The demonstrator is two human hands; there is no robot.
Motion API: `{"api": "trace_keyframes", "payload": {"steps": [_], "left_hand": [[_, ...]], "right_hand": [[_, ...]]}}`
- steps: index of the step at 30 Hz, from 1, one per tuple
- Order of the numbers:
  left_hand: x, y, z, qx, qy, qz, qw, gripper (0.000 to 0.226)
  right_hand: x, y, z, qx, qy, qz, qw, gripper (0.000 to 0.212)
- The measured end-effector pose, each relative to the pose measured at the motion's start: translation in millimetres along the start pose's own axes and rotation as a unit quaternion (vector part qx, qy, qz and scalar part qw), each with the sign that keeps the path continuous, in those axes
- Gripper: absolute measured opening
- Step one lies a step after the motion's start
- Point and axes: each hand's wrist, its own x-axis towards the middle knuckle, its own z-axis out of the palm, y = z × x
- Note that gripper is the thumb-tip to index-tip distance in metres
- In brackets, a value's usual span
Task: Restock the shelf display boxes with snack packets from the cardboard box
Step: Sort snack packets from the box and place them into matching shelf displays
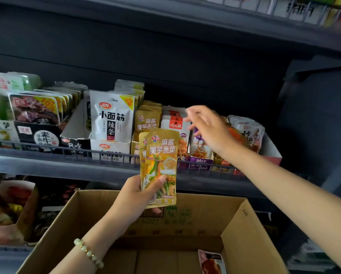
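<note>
Dark store shelf [47, 165] stuffed with snack display boxes [110, 150], open cardboard box [242, 230] right below it.
Left hand [136, 196] grips a couple of gold snack packets [161, 155] upright, just in front of the matching gold display box [134, 147]; right hand [208, 126] hovers loose-fingered, holding nothing, over the red-and-white packs [174, 123] next door.

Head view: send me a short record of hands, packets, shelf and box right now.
left hand: grips a few gold packets, upright, in front of the shelf rail
right hand: fingers relaxed, holding nothing, over the display boxes
matching stock: gold row on the shelf, right of the white packets
cardboard box: open, below the hands; one red packet visible at its near right
</note>
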Motion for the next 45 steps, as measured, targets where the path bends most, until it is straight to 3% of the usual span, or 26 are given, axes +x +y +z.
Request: {"api": "trace_keyframes", "payload": {"steps": [2,4,7,11,14,18,21,23,25,29,32,35,40,42,45], "left_hand": [[-1,4,-1,-0.006,-0.018,0.005,1.0,0.019],[-3,8,-1,-0.007,-0.047,0.006,0.999,0.02],[-6,14,-2,-0.012,-0.071,0.01,0.997,0.018],[-12,18,-15,-0.034,-0.063,0.014,0.997,0.034],[-17,19,-29,-0.03,-0.064,0.044,0.997,0.031],[-20,24,-48,-0.027,-0.081,0.094,0.992,0.025],[-19,27,-61,0.029,-0.133,0.104,0.985,0.021],[-14,28,-68,0.087,-0.148,0.109,0.979,0.017],[-2,29,-75,0.156,-0.125,0.141,0.97,0.017],[29,29,-88,0.303,0.034,0.181,0.935,0.047],[45,26,-86,0.406,0.031,0.207,0.89,0.056],[60,20,-80,0.499,-0.003,0.208,0.841,0.064],[71,9,-81,0.575,0.008,0.206,0.791,0.069],[72,6,-81,0.577,0.011,0.216,0.788,0.068],[74,4,-83,0.572,0.011,0.22,0.79,0.068]], "right_hand": [[-14,-12,15,0.025,-0.13,0.045,0.99,0.043],[-21,-15,27,0.073,-0.204,0.084,0.973,0.064],[-21,-18,32,0.116,-0.195,0.089,0.97,0.076],[-19,-24,28,0.148,-0.106,0.088,0.979,0.074],[-19,-25,27,0.191,-0.07,0.123,0.971,0.072],[-19,-31,27,0.269,-0.159,0.221,0.924,0.065],[-18,-34,20,0.272,-0.222,0.224,0.909,0.063],[-16,-37,16,0.248,-0.214,0.211,0.921,0.06],[-10,-39,16,0.202,-0.153,0.186,0.949,0.059],[13,-40,17,0.096,0.037,0.099,0.99,0.048],[36,-38,20,0.049,0.09,0.048,0.994,0.047],[59,-34,31,-0.016,0.086,0.012,0.996,0.051],[78,-22,58,-0.098,0.041,-0.052,0.993,0.063],[79,-16,69,-0.131,-0.029,-0.083,0.987,0.071],[78,-4,81,-0.249,-0.102,-0.092,0.959,0.064]]}}
